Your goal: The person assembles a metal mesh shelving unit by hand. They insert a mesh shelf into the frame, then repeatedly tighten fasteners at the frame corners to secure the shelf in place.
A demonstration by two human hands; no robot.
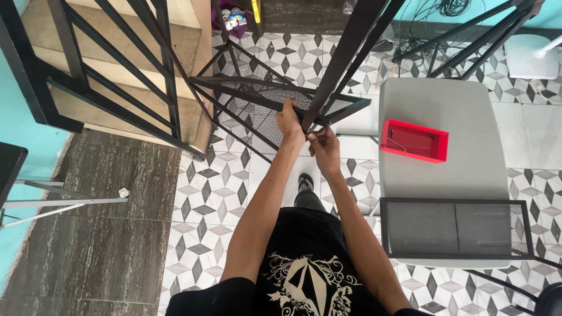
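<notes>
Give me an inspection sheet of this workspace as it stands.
Surface: grey table, patterned tile floor.
Job's things: black mesh shelf against a dark post.
Clutter: red tray and second mesh shelf on the table.
Grippers: left hand grips the shelf edge; right hand pinches at the post joint.
Cables: black tangle by the far wall.
Surroundings: stairs with black railing, turquoise walls.

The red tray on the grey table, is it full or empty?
Nearly empty. The red tray on the grey table shows a bare red bottom, with only one thin wire-like piece near its left end.
</notes>
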